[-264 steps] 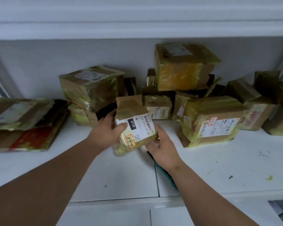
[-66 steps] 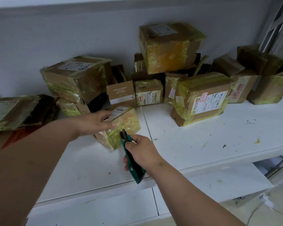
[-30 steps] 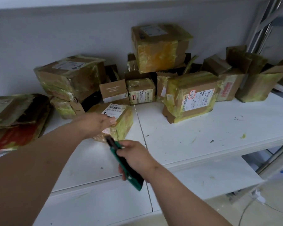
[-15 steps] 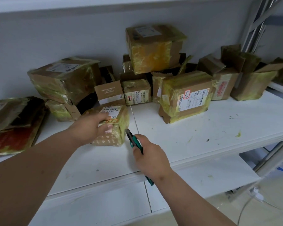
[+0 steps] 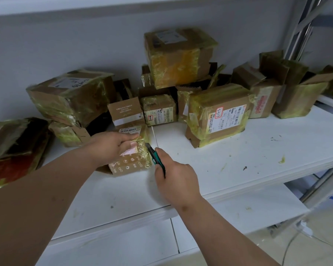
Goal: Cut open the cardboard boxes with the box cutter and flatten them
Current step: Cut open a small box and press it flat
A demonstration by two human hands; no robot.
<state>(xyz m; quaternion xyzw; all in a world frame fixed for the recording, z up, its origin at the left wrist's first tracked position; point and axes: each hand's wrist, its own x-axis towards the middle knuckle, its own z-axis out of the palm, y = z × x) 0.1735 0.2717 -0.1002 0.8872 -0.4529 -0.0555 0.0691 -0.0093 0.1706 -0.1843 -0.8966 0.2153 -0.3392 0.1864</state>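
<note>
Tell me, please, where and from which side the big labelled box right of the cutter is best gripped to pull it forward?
Probably by its two short ends, both hands coming from the front. The big labelled box lies tilted on the shelf, its label facing forward. Its right end looks free; on the left another box stands close, so fingers may need to wedge in. The glossy tape may be slippery.

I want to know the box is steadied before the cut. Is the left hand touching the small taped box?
Touching. The head view shows the left hand lying on top of the small taped box, thumb down its front face.
</note>
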